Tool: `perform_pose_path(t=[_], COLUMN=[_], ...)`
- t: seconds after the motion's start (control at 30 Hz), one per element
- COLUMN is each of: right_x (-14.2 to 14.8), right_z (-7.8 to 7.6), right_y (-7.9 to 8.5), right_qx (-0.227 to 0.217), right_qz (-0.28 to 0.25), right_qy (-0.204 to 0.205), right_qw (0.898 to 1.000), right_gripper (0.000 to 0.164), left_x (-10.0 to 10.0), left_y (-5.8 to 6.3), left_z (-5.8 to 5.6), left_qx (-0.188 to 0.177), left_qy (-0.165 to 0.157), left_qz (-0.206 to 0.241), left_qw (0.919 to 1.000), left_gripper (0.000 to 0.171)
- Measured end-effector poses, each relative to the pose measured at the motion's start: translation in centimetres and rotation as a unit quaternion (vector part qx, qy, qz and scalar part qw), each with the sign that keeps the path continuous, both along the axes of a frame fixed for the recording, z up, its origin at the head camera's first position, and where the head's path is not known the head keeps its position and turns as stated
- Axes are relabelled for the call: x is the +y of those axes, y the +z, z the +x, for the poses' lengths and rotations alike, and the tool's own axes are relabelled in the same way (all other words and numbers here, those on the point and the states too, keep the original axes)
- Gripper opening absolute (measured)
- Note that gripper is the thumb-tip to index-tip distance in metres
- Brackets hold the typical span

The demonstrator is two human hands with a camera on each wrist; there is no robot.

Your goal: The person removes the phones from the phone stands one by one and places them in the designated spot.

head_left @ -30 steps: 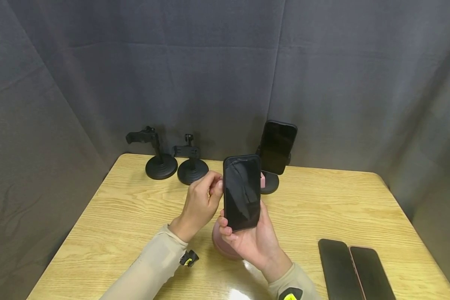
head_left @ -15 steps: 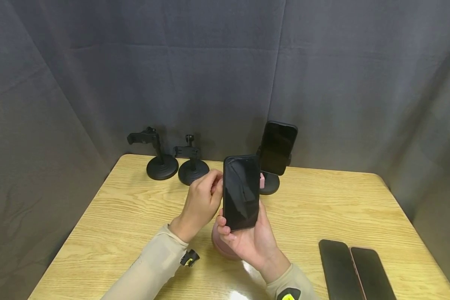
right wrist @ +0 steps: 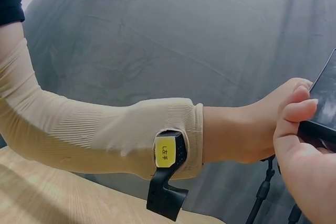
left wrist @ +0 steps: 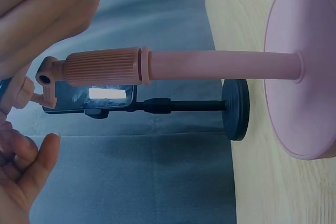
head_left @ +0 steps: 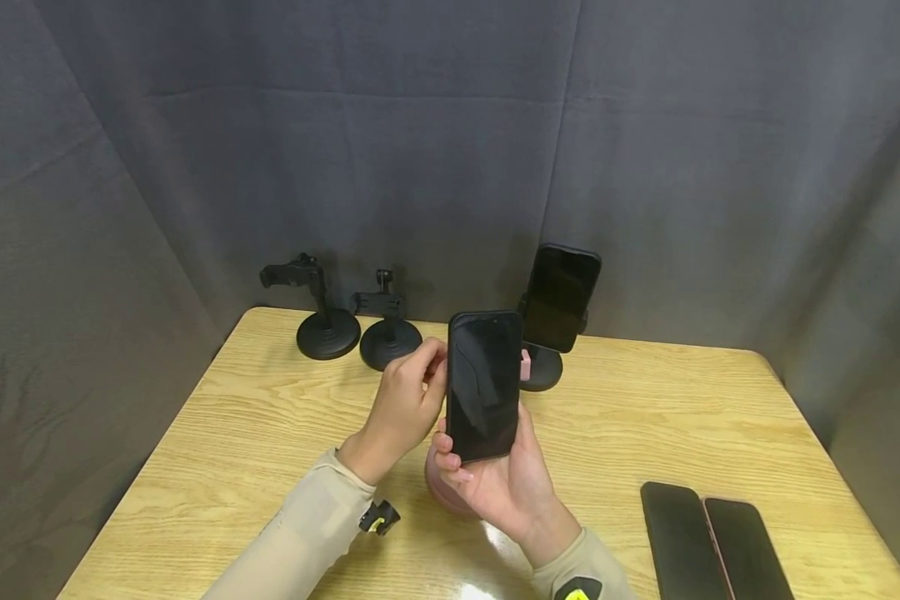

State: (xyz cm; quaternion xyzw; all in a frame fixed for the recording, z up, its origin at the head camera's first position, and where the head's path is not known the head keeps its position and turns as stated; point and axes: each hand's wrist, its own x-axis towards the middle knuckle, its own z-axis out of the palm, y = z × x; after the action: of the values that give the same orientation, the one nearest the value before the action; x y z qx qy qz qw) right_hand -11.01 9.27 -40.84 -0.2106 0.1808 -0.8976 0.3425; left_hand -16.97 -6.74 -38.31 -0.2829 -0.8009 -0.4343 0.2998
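Note:
A black smartphone [head_left: 484,387] stands upright, screen facing me, at the head of a pink phone stand [left wrist: 226,65]. From below, my right hand [head_left: 513,496] grips its lower part, fingers round the left edge and palm behind. My left hand [head_left: 401,404] has curled fingers and pinches at the phone's left side, where the stand's holder sits; the fingertips are partly hidden. In the left wrist view, the stand's ribbed collar and hinge lie between my two hands. The phone covers most of the stand in the head view.
Behind, a black stand [head_left: 543,371] carries another phone [head_left: 562,298]. Two black stands, one at far left [head_left: 328,335] and one beside it [head_left: 390,343], have bare holders. Two phones, a black one [head_left: 682,537] and a pink-edged one [head_left: 746,546], lie at right. A grey curtain [head_left: 420,167] surrounds the table.
The view has shifted very slightly. Both hands and the held phone keep nearly the same position.

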Motion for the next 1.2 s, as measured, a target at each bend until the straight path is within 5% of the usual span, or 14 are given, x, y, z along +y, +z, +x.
perform_pose_path(t=[0.93,1.2], right_x=[1.0,2.2], right_z=[1.5,1.7], right_y=[1.0,1.0], right_qx=[-0.005,0.078], right_qz=[-0.007,-0.016], right_qy=[0.011,0.017], right_qw=[1.0,0.997], right_gripper=[0.069,0.07], left_x=[-0.2,-0.2], left_y=[0.0,0.1], left_z=[0.0,-0.1], left_qx=[-0.006,-0.008], left_qy=[-0.016,-0.022], left_qz=[0.004,0.006], left_qw=[0.9998,0.9997], left_gripper=[0.014,0.057])
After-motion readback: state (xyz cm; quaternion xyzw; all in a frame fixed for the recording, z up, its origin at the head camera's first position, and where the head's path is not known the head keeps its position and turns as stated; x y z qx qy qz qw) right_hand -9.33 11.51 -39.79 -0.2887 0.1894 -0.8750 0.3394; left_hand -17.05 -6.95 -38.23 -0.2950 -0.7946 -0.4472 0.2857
